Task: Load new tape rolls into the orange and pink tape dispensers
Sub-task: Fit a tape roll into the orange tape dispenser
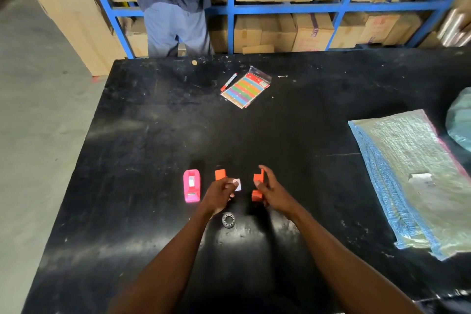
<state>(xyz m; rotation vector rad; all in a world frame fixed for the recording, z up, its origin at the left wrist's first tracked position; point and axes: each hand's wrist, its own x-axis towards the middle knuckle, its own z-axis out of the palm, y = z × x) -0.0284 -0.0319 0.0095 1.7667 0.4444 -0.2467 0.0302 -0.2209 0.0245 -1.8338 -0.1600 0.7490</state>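
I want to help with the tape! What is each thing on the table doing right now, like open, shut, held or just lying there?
pink dispenser: closed, lying flat, untouched.
orange dispenser: apart; one piece in the right hand, another orange piece beyond the left hand.
left hand: closed on a small white piece.
tape roll: lying flat, not loaded.
red pen: capped, lying.
sticker pack: sealed, flat.
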